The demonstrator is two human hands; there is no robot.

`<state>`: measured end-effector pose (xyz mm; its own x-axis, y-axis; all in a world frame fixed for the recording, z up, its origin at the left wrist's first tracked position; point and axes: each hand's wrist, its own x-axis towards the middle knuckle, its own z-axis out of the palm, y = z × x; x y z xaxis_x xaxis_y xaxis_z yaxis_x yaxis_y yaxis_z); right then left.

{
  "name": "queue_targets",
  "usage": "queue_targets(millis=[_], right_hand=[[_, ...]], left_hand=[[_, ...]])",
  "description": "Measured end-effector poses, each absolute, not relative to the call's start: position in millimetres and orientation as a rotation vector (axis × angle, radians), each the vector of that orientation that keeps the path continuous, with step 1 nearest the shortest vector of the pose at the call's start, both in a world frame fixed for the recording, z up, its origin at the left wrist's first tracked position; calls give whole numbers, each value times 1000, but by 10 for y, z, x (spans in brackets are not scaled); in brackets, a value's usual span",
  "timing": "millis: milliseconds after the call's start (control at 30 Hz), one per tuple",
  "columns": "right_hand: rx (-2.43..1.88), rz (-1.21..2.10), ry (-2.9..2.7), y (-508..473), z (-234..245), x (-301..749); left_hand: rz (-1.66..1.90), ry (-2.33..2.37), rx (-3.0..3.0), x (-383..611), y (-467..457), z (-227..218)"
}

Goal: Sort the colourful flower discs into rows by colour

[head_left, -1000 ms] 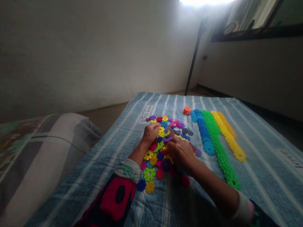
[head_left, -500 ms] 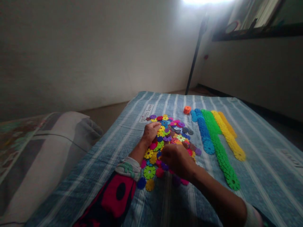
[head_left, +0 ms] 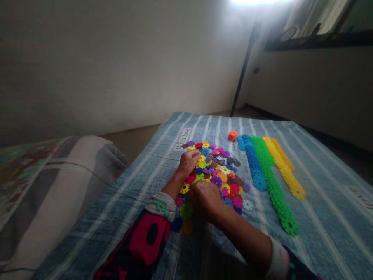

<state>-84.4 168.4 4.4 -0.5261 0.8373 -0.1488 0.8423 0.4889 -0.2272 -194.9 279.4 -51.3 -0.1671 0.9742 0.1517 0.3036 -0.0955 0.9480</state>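
A heap of mixed-colour notched plastic discs lies spread on the striped cloth. At its left edge is my left hand, fingers pressed together; whatever they hold, if anything, is hidden. My right hand is curled over the near left part of the heap, its fingertips out of sight beneath it. Close to that hand lie a lime-green disc, a dark blue disc and a dull yellow disc.
To the right, overlapping rows of blue discs, green discs and yellow discs run lengthwise, beside a shorter orange-yellow row. An orange disc stack stands behind. A lamp pole rises beyond the cloth.
My right hand has shifted left and toward me across the heap, uncovering discs on the heap's right. My left hand stays at about the same place by the discs. The view has turned slightly.
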Motion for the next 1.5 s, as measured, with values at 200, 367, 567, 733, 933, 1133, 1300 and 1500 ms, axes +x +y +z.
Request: queue_targets(millis=[200,367,567,733,933,1133,1300,1500], right_hand=[[1569,-433,2756,1635,18,-840],[1563,-544,2940,1595,-9,-683],[2110,-707,3093,1828,124,404],[2862,-391,2739,2172,119,1771],[2986,-425,2317,2451,-206,2545],[2877,-701,2316,2611,-402,2579],[2854,-643,2336,2689,-412,2589],[2858,-531,2345,2710,-418,2560]], left_hand=[[1296,1543,1491,-1971,2809,-511],[1258,1550,1520,-1985,2803,-481],[1261,1591,1571,-2032,2873,-480],[1227,1645,1589,-2042,2884,-442],[1222,1684,1665,-2037,2869,-411],[1224,1671,1651,-2041,2853,-409],[1220,1689,1656,-2038,2848,-403],[1213,1696,1642,-2025,2838,-395]])
